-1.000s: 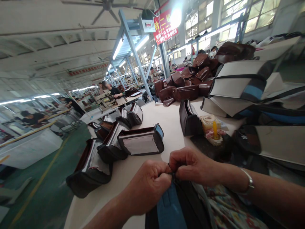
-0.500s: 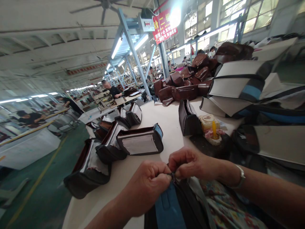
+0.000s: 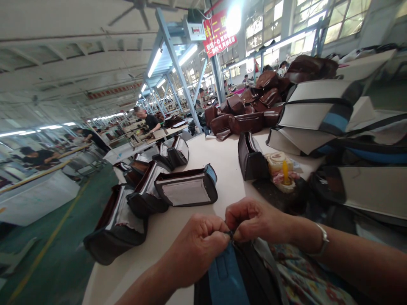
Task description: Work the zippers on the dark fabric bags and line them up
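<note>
My left hand [image 3: 197,248] and my right hand [image 3: 256,220] meet at the top of a black bag with a blue panel [image 3: 227,275] lying in my lap. Both pinch a small dark part at its top edge, possibly a zipper end, mostly hidden by my fingers. A patterned cloth [image 3: 305,271] lies beneath my right forearm. Nearest my hands on the cream table [image 3: 203,224], several open black bags with white linings [image 3: 186,186] lie on their sides.
Brown leather bags [image 3: 244,120] are piled at the table's far end, and large black-and-blue bags [image 3: 318,110] are stacked to the right. A yellow-topped item on a dark mat [image 3: 284,180] sits nearby. A co-worker [image 3: 151,120] sits at a table beyond, above a green floor.
My right wrist has shifted slightly toward my left hand. Both hands still pinch the bag's top edge, and the view has drifted a little.
</note>
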Demonstrator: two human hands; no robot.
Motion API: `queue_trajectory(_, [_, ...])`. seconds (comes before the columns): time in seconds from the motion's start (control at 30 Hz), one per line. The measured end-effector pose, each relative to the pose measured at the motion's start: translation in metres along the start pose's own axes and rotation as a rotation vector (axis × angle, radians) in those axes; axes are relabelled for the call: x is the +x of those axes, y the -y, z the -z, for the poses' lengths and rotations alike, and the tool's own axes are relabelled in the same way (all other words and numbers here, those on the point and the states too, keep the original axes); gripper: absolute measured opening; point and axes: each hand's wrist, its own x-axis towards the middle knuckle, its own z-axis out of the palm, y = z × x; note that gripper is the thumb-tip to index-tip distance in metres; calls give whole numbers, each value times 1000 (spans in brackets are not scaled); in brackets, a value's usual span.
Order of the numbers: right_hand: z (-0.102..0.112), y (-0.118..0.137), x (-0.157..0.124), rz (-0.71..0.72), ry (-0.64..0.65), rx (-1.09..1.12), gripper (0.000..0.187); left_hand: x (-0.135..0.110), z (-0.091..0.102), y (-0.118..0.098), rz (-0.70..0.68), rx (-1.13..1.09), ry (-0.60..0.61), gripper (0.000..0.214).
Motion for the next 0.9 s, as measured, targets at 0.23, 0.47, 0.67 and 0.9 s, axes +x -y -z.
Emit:
queue_trajectory(0.23, [-2,-12,2,20,-75,22,9,3,-3,3,12,-31,-16,23])
queue_trajectory(0.47, [-10,-12,-5,176,-190,-220,6,2,-1,2,9,160,-48,21])
queue_trajectory(0.67, [-15,-14,-12,342,-226,-312,3,-4,2,1,7,169,-24,25])
queue_trajectory(0.9, [-12,-12,-22,683,-138,-735,15,-3,13,-2,79,-24,92,49])
